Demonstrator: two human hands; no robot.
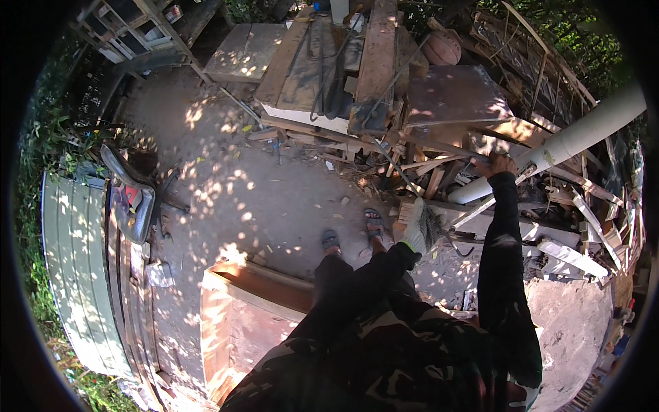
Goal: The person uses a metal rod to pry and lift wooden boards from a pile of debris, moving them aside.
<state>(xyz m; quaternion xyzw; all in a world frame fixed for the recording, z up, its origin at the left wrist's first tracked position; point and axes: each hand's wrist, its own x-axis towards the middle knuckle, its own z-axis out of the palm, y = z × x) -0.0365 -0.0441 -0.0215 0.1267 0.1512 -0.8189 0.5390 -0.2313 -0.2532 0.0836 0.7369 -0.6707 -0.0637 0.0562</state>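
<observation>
My right hand point(500, 165) reaches out to the wood pile, beside a thick white pipe point(583, 137). Its fingers are closed around the end of a long, dark wooden strip point(439, 145), which runs left over the loose scraps. Across my body, my left hand point(410, 256) is in a dark glove with a bright green edge, low above my legs. Its fingers are lost in shadow, so whether it holds anything is unclear. Close to it stand a pale block point(410, 221) and a piece of dark mesh point(432, 228).
Ahead lie stacked planks point(374, 62), a brown board point(456, 96) and a worn ball point(441, 48). A wooden box frame point(216, 329) stands by my left leg. Farther left are an office chair point(130, 199) and a green corrugated panel point(75, 254). Broken wood point(573, 257) juts up at right.
</observation>
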